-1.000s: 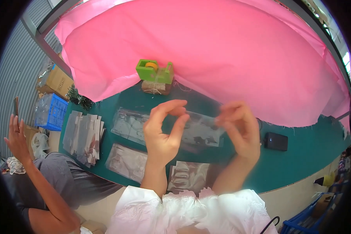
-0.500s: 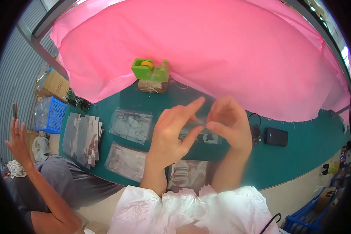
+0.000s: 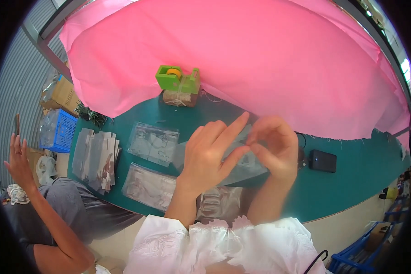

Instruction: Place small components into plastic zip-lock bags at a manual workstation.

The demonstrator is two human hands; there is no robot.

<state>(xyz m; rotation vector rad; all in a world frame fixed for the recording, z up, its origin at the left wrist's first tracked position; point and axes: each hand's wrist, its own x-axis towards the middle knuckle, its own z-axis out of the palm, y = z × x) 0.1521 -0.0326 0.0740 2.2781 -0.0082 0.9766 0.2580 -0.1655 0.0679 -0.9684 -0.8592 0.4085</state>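
Above the table's middle, a clear plastic bag (image 3: 244, 171) is spread beneath and between my hands. My right hand (image 3: 276, 144) has its thumb and fingers curled together in a pinch at the bag's upper edge. Reaching toward it, my left hand (image 3: 210, 153) is on the bag with its index finger stretched out and its thumb near the right thumb; its other fingers are partly hidden. Flat clear bags with pale contents lie to the left, an upper stack (image 3: 154, 144) and a lower stack (image 3: 148, 187). A shiny clear packet pile (image 3: 220, 204) lies close to me.
A green tape dispenser (image 3: 178, 81) is tied onto a brown block (image 3: 180, 98) at the back. Long packets (image 3: 96, 160) lie at the left, a black box (image 3: 323, 160) at the right. Pink cloth (image 3: 233, 55) hangs behind. Another person's hand (image 3: 20, 166) is raised at far left.
The clear bag has turned and now shows wider below and left of my hands. My hands have shifted slightly right, still close together.
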